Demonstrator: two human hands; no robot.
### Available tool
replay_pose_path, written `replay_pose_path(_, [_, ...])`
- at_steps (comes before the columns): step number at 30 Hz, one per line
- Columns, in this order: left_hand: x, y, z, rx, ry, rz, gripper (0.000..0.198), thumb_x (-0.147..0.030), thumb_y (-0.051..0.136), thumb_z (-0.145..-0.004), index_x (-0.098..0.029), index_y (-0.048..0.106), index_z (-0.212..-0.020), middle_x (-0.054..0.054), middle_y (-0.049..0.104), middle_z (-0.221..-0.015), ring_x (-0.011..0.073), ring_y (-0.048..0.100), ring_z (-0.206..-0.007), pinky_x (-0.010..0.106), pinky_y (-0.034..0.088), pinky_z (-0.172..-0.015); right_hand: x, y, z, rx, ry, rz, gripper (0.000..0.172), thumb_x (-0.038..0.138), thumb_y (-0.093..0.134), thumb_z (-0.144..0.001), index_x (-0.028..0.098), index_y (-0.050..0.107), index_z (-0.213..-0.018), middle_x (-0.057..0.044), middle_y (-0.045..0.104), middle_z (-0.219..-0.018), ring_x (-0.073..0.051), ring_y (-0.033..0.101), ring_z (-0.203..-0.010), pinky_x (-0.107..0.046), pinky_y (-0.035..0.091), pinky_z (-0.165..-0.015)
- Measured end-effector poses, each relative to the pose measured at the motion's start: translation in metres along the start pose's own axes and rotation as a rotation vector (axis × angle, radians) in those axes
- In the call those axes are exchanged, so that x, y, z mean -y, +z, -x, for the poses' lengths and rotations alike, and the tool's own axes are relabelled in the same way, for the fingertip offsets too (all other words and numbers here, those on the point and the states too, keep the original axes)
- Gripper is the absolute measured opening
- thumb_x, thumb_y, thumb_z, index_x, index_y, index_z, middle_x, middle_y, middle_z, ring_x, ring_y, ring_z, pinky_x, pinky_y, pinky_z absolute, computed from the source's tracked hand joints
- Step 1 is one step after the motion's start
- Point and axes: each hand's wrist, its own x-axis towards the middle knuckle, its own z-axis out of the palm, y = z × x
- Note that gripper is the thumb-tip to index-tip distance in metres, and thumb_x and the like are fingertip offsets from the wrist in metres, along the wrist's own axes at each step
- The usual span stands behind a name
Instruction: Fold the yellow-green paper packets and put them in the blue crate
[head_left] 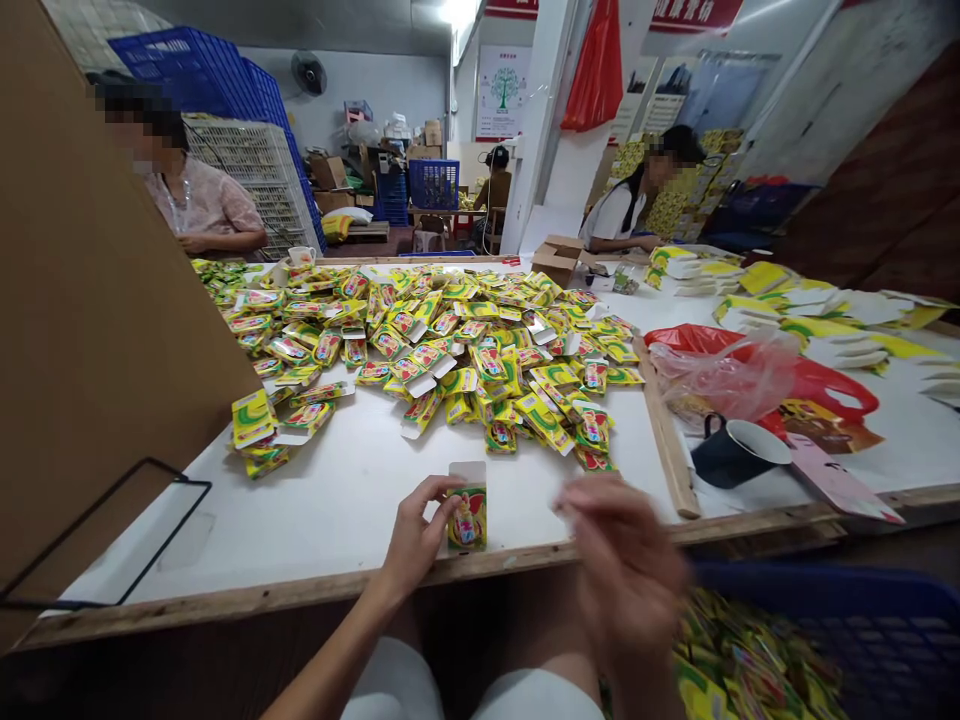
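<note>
My left hand (420,525) grips a small yellow-green printed box (468,518) at the table's front edge, thumb on its front. The box stands upright with a pale flap raised at its top. Off to the right, my right hand (619,545) hangs over the table edge, smeared by motion; whether its fingers hold anything does not show. Beyond both hands lies a broad heap of similar small boxes (487,365), several with white end flaps sticking out. A smaller cluster of boxes (255,420) sits to the left.
A wooden strip (667,430) divides the white table (352,500). Right of it are a dark mug (739,450), a red plastic bag (817,385) and flat cartons. A cardboard panel (112,300) rises at left. A blue crate (885,610) stands below right. Other people sit beyond.
</note>
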Motion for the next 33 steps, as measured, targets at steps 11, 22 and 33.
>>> replay_pose_path(11, [0.005, -0.003, -0.008, 0.027, -0.088, 0.070, 0.029, -0.033, 0.054, -0.082, -0.017, 0.068, -0.102, 0.009, 0.062, -0.110, 0.0219, 0.049, -0.117, 0.037, 0.039, -0.099, -0.080, 0.045, 0.003, 0.330, 0.266, -0.150, 0.023, 0.026, 0.048, -0.087, 0.016, 0.054, -0.106, -0.007, 0.060, -0.098, -0.016, 0.059, -0.088, -0.027, 0.047, -0.080])
replay_pose_path(22, [-0.001, 0.004, -0.007, 0.013, -0.010, 0.130, 0.019, -0.028, 0.054, -0.084, -0.014, 0.061, -0.095, 0.008, 0.062, -0.100, 0.0177, 0.057, -0.097, 0.030, 0.044, -0.087, -0.068, 0.051, -0.013, 0.283, 0.104, -0.081, 0.015, 0.021, 0.051, -0.085, 0.016, 0.058, -0.097, -0.006, 0.061, -0.092, -0.016, 0.058, -0.089, -0.028, 0.046, -0.080])
replay_pose_path(33, [-0.015, 0.006, -0.007, -0.073, -0.081, 0.019, 0.021, -0.031, 0.055, -0.083, -0.013, 0.061, -0.093, 0.004, 0.062, -0.083, 0.0138, 0.055, -0.076, 0.025, 0.044, -0.070, -0.054, 0.059, -0.015, 0.272, 0.110, 0.021, 0.014, 0.023, 0.050, -0.086, 0.014, 0.060, -0.085, -0.005, 0.059, -0.081, -0.014, 0.055, -0.076, -0.025, 0.044, -0.070])
